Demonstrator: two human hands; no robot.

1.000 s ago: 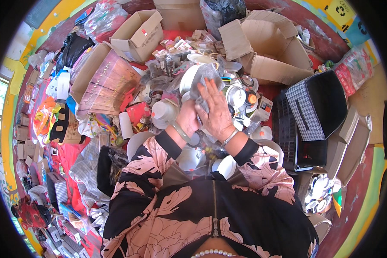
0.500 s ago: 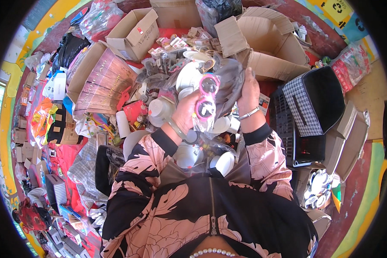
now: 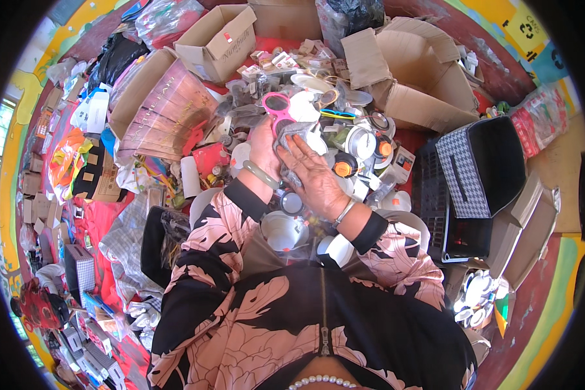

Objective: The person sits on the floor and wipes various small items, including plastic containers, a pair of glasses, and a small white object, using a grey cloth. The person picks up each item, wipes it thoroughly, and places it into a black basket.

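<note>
My left hand (image 3: 262, 149) is closed on pink-framed sunglasses (image 3: 277, 103), held upright above the pile, with one round dark lens facing up. A grey cloth (image 3: 298, 132) is bunched over the lower part of the sunglasses and hides the other lens. My right hand (image 3: 313, 174) presses the cloth against them with its fingers close together, partly covering my left hand's fingertips. Beneath both hands lie white lids and tubs, among them a round white container (image 3: 285, 231) and a jar with an orange cap (image 3: 345, 165).
Open cardboard boxes stand at the back left (image 3: 216, 44) and back right (image 3: 429, 78). A pink pleated paper piece (image 3: 166, 110) leans at the left. To the right, a houndstooth-patterned black case (image 3: 481, 168) rests on a black crate (image 3: 429, 195). Small cartons (image 3: 285, 61) lie behind the pile.
My right hand has come left and down, bringing the grey cloth from beside the sunglasses onto them. The sunglasses have moved left and up in my left hand. The view has shifted slightly.
</note>
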